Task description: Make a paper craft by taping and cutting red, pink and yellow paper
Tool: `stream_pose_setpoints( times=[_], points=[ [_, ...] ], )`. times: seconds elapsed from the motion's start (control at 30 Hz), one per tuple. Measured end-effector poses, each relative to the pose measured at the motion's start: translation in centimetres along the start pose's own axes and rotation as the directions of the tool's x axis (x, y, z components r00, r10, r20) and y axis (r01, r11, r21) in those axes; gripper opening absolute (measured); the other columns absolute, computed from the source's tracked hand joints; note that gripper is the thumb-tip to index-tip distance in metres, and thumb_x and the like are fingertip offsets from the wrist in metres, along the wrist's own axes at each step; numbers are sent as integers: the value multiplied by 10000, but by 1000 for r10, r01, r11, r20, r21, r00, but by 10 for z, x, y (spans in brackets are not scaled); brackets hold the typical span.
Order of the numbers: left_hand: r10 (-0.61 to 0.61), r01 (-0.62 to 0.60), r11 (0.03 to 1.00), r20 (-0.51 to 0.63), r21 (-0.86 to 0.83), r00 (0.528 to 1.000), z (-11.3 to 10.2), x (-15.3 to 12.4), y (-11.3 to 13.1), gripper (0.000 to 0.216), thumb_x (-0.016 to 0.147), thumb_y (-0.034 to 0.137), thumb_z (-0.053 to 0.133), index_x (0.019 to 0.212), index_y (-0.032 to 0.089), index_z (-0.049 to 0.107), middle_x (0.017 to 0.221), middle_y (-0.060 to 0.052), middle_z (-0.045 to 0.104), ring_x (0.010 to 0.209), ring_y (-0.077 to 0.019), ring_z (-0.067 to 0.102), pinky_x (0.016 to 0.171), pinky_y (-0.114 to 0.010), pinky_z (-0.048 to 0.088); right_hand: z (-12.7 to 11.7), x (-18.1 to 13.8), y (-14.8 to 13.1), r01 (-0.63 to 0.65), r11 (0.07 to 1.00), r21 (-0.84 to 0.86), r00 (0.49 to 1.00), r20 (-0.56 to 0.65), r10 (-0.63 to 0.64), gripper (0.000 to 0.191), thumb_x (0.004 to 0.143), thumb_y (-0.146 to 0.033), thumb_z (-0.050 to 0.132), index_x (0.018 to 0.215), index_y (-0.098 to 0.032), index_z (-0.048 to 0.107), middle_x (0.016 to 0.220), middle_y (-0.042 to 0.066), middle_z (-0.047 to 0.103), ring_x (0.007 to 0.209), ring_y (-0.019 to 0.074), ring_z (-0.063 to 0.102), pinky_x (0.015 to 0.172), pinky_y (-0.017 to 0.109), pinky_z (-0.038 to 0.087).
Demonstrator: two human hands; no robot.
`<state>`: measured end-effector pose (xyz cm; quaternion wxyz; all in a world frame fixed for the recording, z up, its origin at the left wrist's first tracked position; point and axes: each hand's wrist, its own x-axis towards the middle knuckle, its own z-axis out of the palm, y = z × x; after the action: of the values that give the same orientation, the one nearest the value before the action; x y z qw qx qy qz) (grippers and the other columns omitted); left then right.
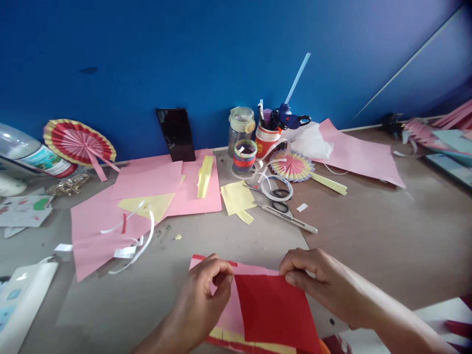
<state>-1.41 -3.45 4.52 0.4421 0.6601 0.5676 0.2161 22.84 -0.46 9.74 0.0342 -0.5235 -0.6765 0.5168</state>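
Observation:
My left hand point(204, 295) and my right hand point(313, 280) both pinch the far edge of a sheet of paper at the near edge of the table. The paper shows a red face point(275, 309) on the right and a pink face point(232, 314) on the left, as if folded over. A yellow strip point(236, 338) and another red edge lie under it near the bottom of the view. The fingers of both hands are curled and pressed onto the paper's top edge.
Pink sheets point(147, 196) with yellow pieces point(238, 197) and white strips lie mid-table. Scissors point(276, 194), a craft knife point(291, 219), tape roll point(245, 155), jar, pen cup point(267, 137) and phone point(176, 133) stand by the blue wall. Paper fans point(77, 142) lie left and centre.

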Motion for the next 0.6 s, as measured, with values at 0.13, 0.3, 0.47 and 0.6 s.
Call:
stream_pose_setpoints(
  times=[0.13,0.3,0.47,0.6],
  points=[
    [3,-3,1000,-33,24,999,-1,-1,0,157,769,102,435,650,204,443,628,41,450,577,-102,448,516,-189,358,1,-2,1,13,999,-29,1000,-12,-14,188,888,-221,448,830,-188,624,788,5,621,718,142,534,645,231,378],
    [234,-203,963,-180,177,955,5,2,-1,180,773,69,429,651,201,427,617,32,456,558,-107,448,521,-203,368,11,-2,0,41,998,-44,995,-84,-44,197,898,-228,433,786,-198,592,758,-3,610,715,138,537,658,228,379],
    [647,-396,660,-214,639,732,-9,6,-15,163,795,48,468,730,182,535,667,-17,555,626,-158,490,628,-287,403,14,-2,11,24,999,-21,990,-136,-27,227,907,-267,416,766,-200,581,734,-3,600,679,143,527,629,239,375],
    [378,-155,880,-465,448,800,-45,1,-27,150,852,124,457,732,191,516,649,12,519,604,-132,508,560,-224,405,6,-8,32,-9,998,62,969,-244,24,283,902,-382,431,754,-199,588,696,0,583,651,155,517,610,250,381]
  ],
)
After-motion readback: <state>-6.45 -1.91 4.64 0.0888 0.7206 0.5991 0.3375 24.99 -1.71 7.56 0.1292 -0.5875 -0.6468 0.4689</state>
